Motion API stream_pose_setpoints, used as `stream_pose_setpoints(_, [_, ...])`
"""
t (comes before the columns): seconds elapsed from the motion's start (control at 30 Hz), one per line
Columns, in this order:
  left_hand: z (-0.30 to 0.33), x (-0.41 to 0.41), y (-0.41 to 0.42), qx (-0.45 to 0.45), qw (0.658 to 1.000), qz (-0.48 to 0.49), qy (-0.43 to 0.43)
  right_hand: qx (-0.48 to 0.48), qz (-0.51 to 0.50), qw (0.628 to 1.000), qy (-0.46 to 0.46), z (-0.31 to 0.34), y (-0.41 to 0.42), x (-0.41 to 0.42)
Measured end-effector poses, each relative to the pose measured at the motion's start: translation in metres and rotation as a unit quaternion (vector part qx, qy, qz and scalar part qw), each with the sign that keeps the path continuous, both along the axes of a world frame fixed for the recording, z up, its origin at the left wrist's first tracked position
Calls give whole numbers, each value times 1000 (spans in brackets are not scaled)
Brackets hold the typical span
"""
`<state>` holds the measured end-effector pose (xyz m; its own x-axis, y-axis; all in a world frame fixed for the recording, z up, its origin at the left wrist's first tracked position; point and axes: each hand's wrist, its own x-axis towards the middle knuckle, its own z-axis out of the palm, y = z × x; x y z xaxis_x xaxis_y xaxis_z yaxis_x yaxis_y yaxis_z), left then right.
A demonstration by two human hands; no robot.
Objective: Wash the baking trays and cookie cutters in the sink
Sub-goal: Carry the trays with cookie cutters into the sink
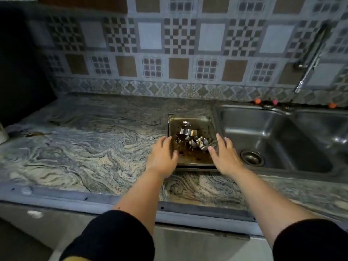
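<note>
- The left hand (163,155) lies with released, straight fingers at the left rim of the baking tray (190,160), grasping nothing.
- Between both sets of fingers, the tray sits on the desk (94,132); it looks thin, stiff and greasy, so probably slippery. Opposite rims seem the best hold.
- The cookie cutters (192,139) lie loose inside and may slide if it tilts.
- The right hand (225,157) is likewise released at the right rim.
- Beyond its fingers lies the sink (273,129).
</note>
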<state>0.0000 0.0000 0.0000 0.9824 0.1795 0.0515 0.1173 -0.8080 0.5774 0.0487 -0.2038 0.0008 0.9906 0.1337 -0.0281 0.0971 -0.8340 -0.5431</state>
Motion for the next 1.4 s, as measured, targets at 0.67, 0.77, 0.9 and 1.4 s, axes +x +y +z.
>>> stream_pose_setpoints(0.67, [-28, 36, 20, -400, 909, 13, 114, 249, -89, 959, 103, 7, 23, 15])
stream_pose_setpoints(0.77, [-28, 32, 21, -442, 891, 7, 102, 267, -84, 955, 99, 4, 24, 9])
stream_pose_setpoints(0.9, [-18, 27, 17, -498, 864, -18, 70, 279, -95, 952, 87, 4, 22, 5])
stream_pose_setpoints(1.4, [14, 60, -111, -488, 863, -131, 28, 308, -162, 937, 13, 29, -105, 2])
